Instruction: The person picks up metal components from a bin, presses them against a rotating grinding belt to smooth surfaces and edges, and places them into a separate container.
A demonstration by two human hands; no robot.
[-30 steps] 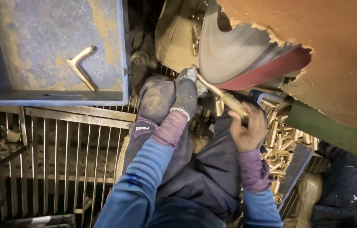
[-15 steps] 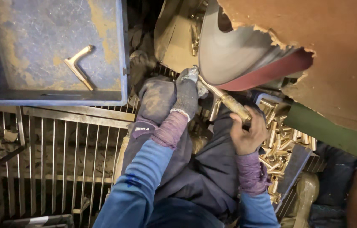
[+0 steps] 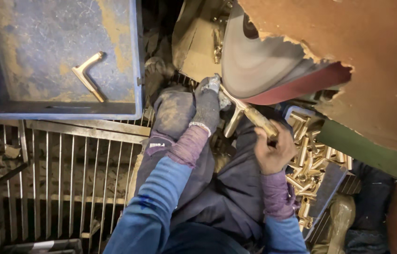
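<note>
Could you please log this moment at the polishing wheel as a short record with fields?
Left hand: gloved left hand steadies the upper end of the brass handle at the wheel
Right hand: bare right hand grips the handle's lower end
Wheel: grey polishing wheel with a red edge; the handle is pressed against it
Blue tray: blue tray holds one finished brass piece
Bin of parts: bin of brass pieces beside the right hand
Floor: metal grating
</note>
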